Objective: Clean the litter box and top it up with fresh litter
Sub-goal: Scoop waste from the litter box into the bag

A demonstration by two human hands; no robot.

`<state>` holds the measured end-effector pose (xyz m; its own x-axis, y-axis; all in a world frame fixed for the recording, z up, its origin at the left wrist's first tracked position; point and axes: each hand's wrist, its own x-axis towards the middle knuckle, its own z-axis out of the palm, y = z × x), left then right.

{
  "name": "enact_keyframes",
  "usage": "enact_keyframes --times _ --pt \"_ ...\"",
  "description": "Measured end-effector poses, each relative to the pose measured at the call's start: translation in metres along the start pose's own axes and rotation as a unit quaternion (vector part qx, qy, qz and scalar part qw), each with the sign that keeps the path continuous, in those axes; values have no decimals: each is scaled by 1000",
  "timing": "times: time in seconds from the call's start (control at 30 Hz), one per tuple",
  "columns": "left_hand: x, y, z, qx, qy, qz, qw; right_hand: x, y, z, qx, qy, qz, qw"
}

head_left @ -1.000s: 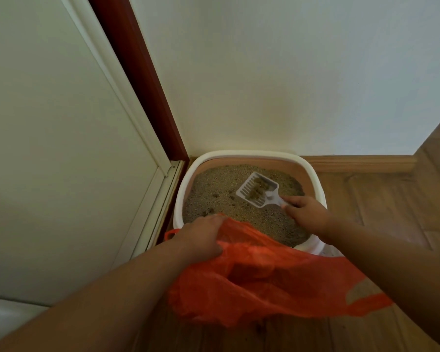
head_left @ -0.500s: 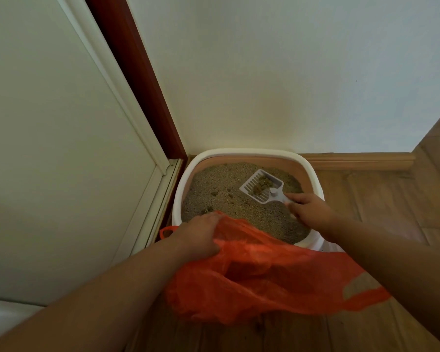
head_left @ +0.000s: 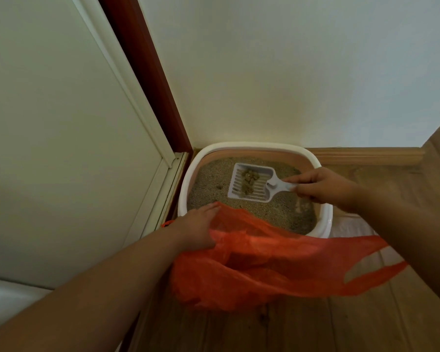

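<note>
I have the box [head_left: 324,214] in the corner on the wood floor [head_left: 302,326], its back against the wall [head_left: 290,72] and its left side by the white door [head_left: 61,123]. It is filled with grey litter [head_left: 208,184]. My right hand [head_left: 323,186] pinches the handle of the white scoop [head_left: 252,184], thumb and fingers closed on it. The scoop is over the litter, near the middle of the box, with brown clumps [head_left: 249,181] lying on its slots. My left hand [head_left: 197,229] grips the edge of the orange bag [head_left: 264,262], fingers closed on the plastic. The bag hangs in front of the box, covering its near rim, with one loop handle trailing to the right
</note>
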<state>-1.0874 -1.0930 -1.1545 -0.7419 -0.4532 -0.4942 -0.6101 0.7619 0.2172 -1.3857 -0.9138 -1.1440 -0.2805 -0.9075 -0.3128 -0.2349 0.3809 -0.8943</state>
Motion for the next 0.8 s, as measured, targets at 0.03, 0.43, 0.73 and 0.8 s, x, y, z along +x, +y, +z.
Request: enact_keyframes --times 0.03,0.43,0.73,0.8 --pt "0 -1 0 -16 2 -1 1000 -1 -4 -4 -29 -33 -8 999" --pt "2 -2 1 -109 19 0 994 3 -44 10 -392 -214 -97 890" --pt "3 -6 4 -130 37 3 991 0 -77 37 -513 -214 -171 814" --pt "2 -6 3 -136 42 4 990 0 -79 40 -523 -215 -171 807"
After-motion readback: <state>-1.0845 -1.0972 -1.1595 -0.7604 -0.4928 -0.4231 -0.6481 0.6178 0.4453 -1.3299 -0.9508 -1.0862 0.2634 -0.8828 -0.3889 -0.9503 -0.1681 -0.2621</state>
